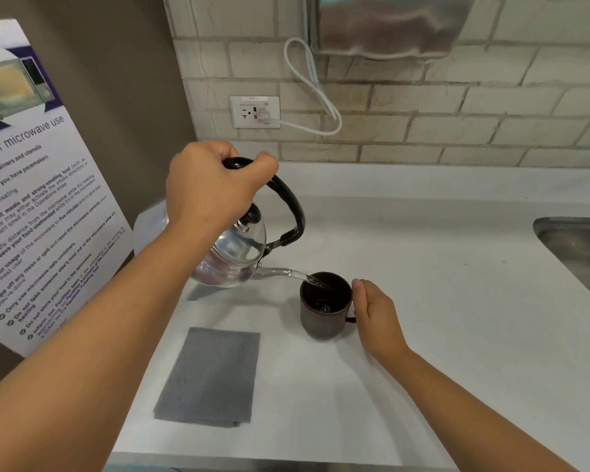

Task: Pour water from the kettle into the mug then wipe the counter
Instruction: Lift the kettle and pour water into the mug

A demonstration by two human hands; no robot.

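My left hand (212,185) grips the black handle of a shiny metal kettle (234,257), held tilted above the white counter (423,301). Its spout points right, and a stream of water runs from it into a dark brown mug (324,318). The mug stands upright on the counter with some water in it. My right hand (377,313) is at the mug's right side, fingers curled by its handle and thumb near the rim. A folded grey cloth (210,376) lies flat on the counter in front of the kettle.
A steel sink (579,253) is set into the counter at the right. A wall socket (254,112) with a white cable plugged in sits on the brick-tile wall behind. A microwave-use poster (38,206) leans at the left. The counter's front edge runs along the bottom.
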